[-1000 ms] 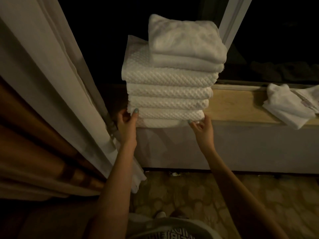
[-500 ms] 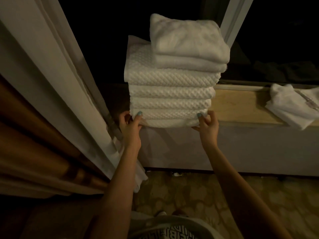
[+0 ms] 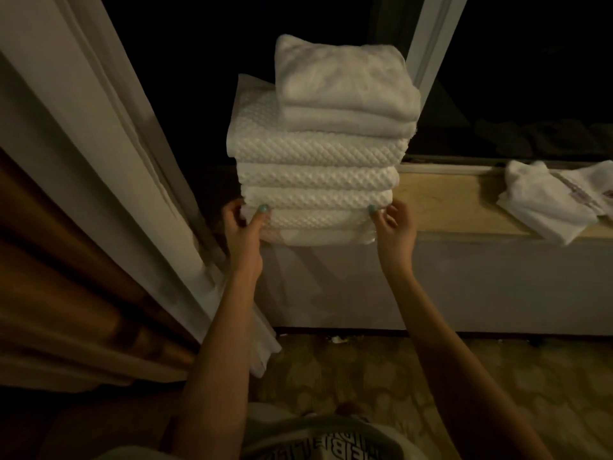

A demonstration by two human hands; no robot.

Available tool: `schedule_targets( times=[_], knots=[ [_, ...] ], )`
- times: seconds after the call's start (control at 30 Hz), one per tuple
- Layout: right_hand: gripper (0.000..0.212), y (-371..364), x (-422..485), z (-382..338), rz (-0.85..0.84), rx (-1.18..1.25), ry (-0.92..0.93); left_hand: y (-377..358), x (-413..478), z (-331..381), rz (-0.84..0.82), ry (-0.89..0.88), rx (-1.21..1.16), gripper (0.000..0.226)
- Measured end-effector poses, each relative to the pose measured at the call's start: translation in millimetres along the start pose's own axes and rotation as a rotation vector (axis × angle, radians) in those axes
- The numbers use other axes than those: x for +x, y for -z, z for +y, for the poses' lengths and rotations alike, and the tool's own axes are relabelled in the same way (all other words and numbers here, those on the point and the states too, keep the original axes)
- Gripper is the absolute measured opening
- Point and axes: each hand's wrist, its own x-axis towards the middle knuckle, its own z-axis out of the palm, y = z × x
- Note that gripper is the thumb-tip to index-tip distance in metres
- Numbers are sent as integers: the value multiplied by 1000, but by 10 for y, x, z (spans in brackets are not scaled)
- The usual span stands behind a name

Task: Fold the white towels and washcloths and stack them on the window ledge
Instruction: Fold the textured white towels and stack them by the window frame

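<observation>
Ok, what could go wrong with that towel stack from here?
The left hand and right hand pinch only the bottom corners of the tall stack; a tug could tip it. The smaller towels on top sit toward the right and may slide. The loose cloth overhanging the ledge might drop.

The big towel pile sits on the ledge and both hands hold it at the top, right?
No. The head view shows the left hand and right hand holding the towel pile at its bottom, not its top; it does sit on the ledge.
</observation>
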Motion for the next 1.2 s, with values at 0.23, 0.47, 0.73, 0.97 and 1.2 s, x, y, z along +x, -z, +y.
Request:
schedule_targets(
  times=[0.23, 0.47, 0.73, 0.97, 1.2],
  knots=[
    [29, -74, -66, -6, 47, 17, 0, 72, 76, 124, -123, 48, 29, 32],
    [17, -94, -10, -77, 67, 40, 25, 124, 209, 233, -113, -62, 202, 17],
    [23, -76, -68, -85, -12, -5, 67, 103, 267, 244, -74, -119, 280, 15],
    [27, 39, 73, -77, -58, -199, 63, 147, 282, 362, -55, -236, 619, 20],
    [22, -45, 96, -315, -78, 31, 191, 27, 87, 531, -146, -273, 313, 44]
  ],
)
